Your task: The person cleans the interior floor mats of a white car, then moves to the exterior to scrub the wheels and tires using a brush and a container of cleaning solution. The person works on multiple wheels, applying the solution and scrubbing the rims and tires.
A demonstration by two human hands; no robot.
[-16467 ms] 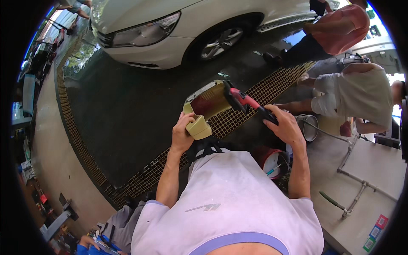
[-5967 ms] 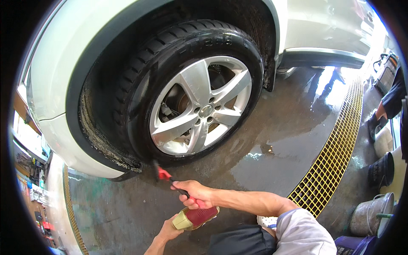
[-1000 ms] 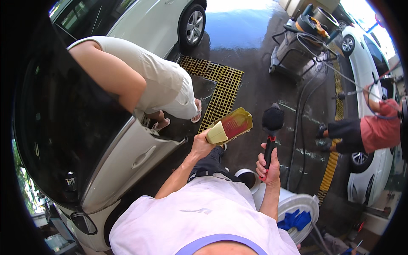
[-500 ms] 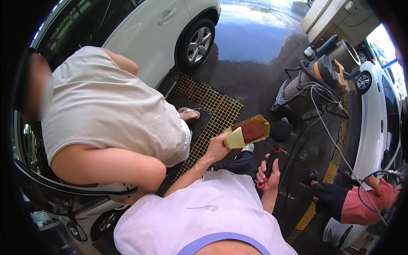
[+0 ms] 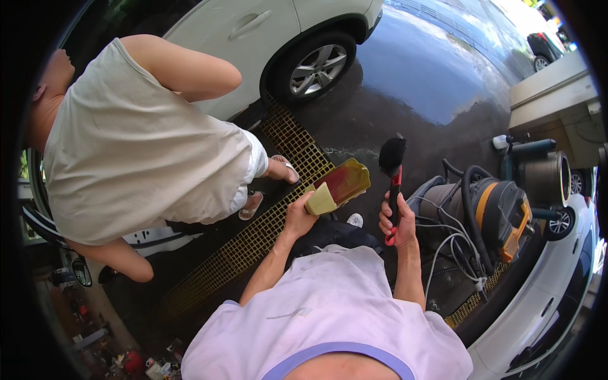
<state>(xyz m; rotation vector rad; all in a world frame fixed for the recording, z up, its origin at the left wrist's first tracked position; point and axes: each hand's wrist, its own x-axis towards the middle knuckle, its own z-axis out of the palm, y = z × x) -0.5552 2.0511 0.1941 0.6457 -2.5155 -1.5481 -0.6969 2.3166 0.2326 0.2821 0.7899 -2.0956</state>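
"What do we hold in our left hand (image 5: 299, 217)?"
"We grip a cut-open yellow jug (image 5: 322, 201), red inside, out in front of us."
"And our right hand (image 5: 400, 220)?"
"Our fingers wrap a black brush (image 5: 396, 180), near the jug but not touching it."
"What is around us?"
"A white car (image 5: 269, 50) and a big vacuum (image 5: 472, 209) on our right."

Held slanting, open side showing: yellow-green cut-open plastic container (image 5: 345, 183), reddish inside. Near its right, held apart: black-headed brush with red-and-black handle (image 5: 394, 183), head pointing forward.
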